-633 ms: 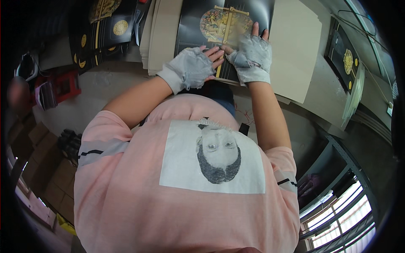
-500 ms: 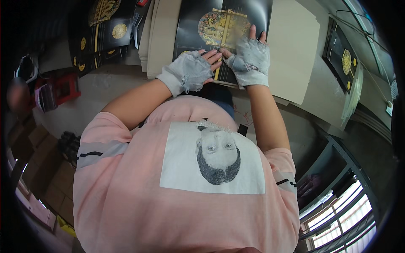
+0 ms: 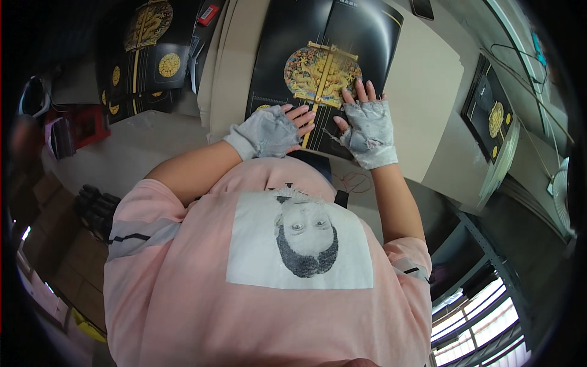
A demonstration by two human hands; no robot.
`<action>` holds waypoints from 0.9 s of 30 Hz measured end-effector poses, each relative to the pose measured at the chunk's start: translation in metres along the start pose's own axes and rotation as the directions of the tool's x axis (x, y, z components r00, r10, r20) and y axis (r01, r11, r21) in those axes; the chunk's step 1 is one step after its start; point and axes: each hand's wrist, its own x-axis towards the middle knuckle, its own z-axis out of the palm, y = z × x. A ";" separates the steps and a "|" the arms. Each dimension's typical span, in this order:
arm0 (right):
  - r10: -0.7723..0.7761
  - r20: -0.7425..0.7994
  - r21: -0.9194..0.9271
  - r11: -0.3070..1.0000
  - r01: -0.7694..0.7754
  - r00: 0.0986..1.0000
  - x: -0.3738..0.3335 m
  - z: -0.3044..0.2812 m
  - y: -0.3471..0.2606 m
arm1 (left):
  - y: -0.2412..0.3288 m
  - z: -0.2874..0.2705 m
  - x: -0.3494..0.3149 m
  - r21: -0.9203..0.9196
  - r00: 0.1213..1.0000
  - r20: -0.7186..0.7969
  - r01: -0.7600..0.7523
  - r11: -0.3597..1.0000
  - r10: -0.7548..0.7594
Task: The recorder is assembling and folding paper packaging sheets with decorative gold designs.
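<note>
A glossy black printed sheet with a gold and multicoloured round emblem lies in front of me on pale cardboard. My left hand, in a worn grey fingerless glove, rests on its near left part with the fingers stretched out. On the near right part lies my right hand, gloved the same way. Its fingers are spread and reach toward the emblem's right edge, with the thumb pointing inward. Both palms face down and neither hand grips anything. The sheet's near corners are partly covered by the hands.
Pale cardboard sheets extend to the right under the black sheet. More black and gold printed pieces lie at left beside scissors and a small red item. Another black printed piece is at right. A phone lies at the far edge.
The view has shifted, so the table and black sheet sit lower in it. My hands have moved apart, the right one sliding a little nearer and right across the sheet.
</note>
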 end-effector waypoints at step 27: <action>0.163 -0.549 0.174 0.982 -0.078 0.820 0.180 0.028 0.138 | 0.002 -0.020 0.008 -0.030 0.998 0.048 0.046 0.999 -0.044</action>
